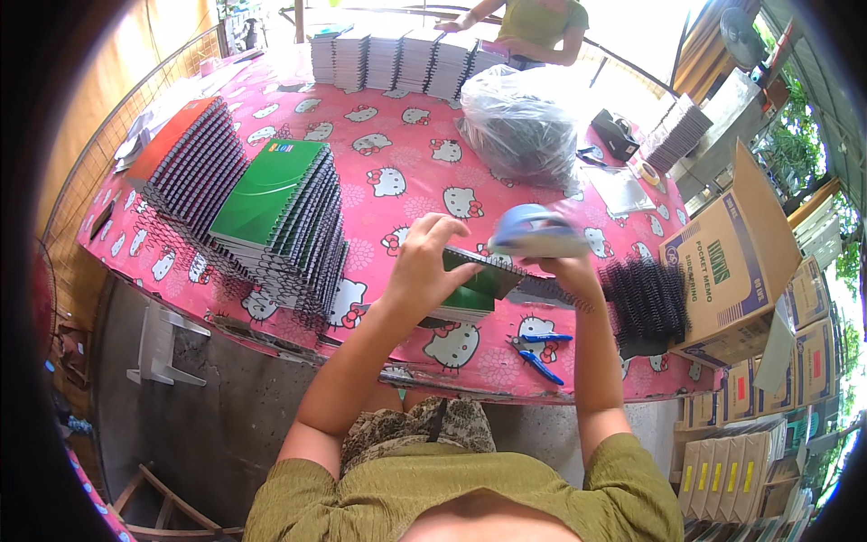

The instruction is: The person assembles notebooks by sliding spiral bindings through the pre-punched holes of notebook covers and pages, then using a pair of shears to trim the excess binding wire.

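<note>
In front of me, a green notebook point(471, 301) is tilted up on its edge, its spine side to the right. My left hand point(424, 266) grips its upper left part between thumb and fingers. My right hand point(569, 275) is closed around a rounded blue and pale object point(537, 230), smeared by motion, so its kind is unclear. It hangs just above the notebook's spine edge. A dark wire spiral point(564, 296) shows beside my right hand; whether it is attached to the notebook I cannot tell. Blue-handled pliers point(542, 350) lie near the table's front edge.
Stacks of green notebooks point(275, 185) and red notebooks point(176, 135) stand left. Black spirals point(646, 303) lie right, beside an open cardboard box point(731, 266). A filled plastic bag point(524, 126) and rows of notebooks point(397, 59) sit farther back, near another person point(537, 27).
</note>
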Tool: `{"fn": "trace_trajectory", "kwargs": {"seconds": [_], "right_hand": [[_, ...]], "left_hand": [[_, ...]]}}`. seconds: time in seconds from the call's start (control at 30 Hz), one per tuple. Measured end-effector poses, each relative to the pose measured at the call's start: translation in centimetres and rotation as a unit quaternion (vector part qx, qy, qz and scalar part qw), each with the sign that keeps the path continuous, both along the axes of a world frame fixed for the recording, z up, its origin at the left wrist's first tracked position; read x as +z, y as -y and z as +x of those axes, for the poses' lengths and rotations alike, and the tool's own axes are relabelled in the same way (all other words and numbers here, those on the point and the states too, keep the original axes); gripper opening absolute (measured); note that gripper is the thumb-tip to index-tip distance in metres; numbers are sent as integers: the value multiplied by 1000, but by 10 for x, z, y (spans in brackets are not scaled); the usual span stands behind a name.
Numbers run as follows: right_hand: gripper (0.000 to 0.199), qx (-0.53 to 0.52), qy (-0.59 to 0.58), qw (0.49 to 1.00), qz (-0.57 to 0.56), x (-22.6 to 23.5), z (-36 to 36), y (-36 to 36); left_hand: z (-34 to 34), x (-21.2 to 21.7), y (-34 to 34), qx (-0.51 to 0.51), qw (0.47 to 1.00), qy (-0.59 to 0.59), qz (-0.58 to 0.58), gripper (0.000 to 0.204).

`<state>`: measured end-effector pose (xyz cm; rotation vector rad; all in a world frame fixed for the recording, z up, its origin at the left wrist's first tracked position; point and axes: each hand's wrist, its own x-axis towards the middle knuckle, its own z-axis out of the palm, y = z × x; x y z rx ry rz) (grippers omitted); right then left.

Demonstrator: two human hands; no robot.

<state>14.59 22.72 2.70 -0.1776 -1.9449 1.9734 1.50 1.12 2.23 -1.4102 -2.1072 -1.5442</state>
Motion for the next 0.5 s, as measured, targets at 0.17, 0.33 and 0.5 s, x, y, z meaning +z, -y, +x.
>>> {"fn": "trace_trajectory", "kwargs": {"seconds": [0.17,0.33,0.5], "right_hand": [[39,-9,22,992,122,-14,-4,-10],[35,-28,86,973,212,7,-17,6],[30,-16,-70,994,-80,-18,-20,1]], "left_hand": [[-1,-6,4,-8,998,44,47,36],[1,-15,6,0,987,149,62,38],[2,-24,8,-61,940,298,154,29]]}}
